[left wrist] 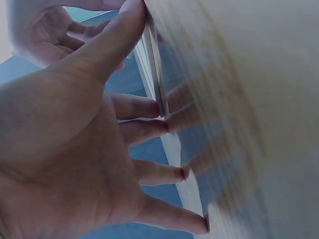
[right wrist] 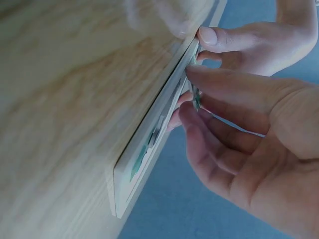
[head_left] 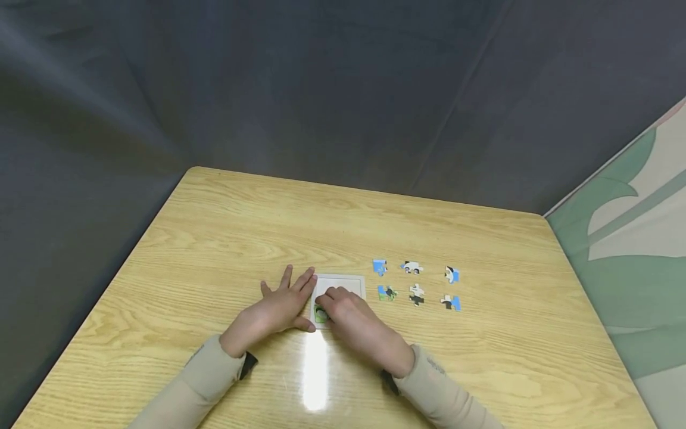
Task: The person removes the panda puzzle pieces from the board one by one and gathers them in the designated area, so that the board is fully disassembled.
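Note:
A shallow white puzzle tray lies on the wooden table. My left hand is spread flat at its left side, with thumb and fingertips touching the tray's edge and the tabletop. Over the tray's lower left part, my right hand pinches a green-edged puzzle piece between thumb and fingers. The piece stands tilted at the tray in the right wrist view. Another green and white piece lies inside the tray's near end there; my right hand covers that part in the head view.
Several loose jigsaw pieces lie in two rows right of the tray, among them a blue corner piece and a black and white piece. A dark curtain hangs behind the table. A green and white patterned cloth hangs at right.

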Demonstrator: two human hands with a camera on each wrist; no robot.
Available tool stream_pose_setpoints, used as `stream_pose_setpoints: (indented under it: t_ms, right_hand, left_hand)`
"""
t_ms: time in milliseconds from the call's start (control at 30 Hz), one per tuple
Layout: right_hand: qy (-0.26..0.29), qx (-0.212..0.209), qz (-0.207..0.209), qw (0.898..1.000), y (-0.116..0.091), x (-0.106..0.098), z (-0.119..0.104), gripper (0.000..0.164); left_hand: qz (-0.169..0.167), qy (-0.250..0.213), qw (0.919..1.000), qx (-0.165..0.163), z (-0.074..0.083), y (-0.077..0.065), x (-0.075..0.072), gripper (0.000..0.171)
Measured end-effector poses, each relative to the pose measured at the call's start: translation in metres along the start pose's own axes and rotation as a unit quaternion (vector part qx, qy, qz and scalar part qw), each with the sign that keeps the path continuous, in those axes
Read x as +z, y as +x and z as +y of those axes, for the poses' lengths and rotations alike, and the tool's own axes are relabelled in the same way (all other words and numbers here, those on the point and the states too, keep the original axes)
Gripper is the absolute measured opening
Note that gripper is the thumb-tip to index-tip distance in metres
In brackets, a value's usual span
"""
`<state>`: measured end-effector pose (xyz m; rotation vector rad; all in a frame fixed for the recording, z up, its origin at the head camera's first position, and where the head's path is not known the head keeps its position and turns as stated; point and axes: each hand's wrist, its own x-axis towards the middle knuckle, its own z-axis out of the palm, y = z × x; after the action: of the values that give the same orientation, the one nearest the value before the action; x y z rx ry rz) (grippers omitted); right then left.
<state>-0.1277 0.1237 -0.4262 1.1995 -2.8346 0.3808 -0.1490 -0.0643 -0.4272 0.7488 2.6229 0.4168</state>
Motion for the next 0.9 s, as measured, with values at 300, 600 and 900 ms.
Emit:
stream_pose_setpoints:
  t_ms: [300,600,900]
  right_hand:
    - [-0.061,-0.018,0.008,0.998,-0.001,0.000,-0.003,0.027]
    - [-0.049,-0.019,0.119,0.991,-0.038,-0.041,0.031,0.037]
    - [-0.004,-0.032,0.137,0.990,-0.097,-0.024,0.070,0.026]
  left_hand:
    - [-0.002,-0.003,1.0000,-0.009,0.000,0.002,0.001,0.097]
    - [0.003,-0.008,0.9999,-0.008,0.004,0.003,0.005,0.097]
    - [0.003,-0.001,1.0000,-0.006,0.006,0.007,-0.001,0.097]
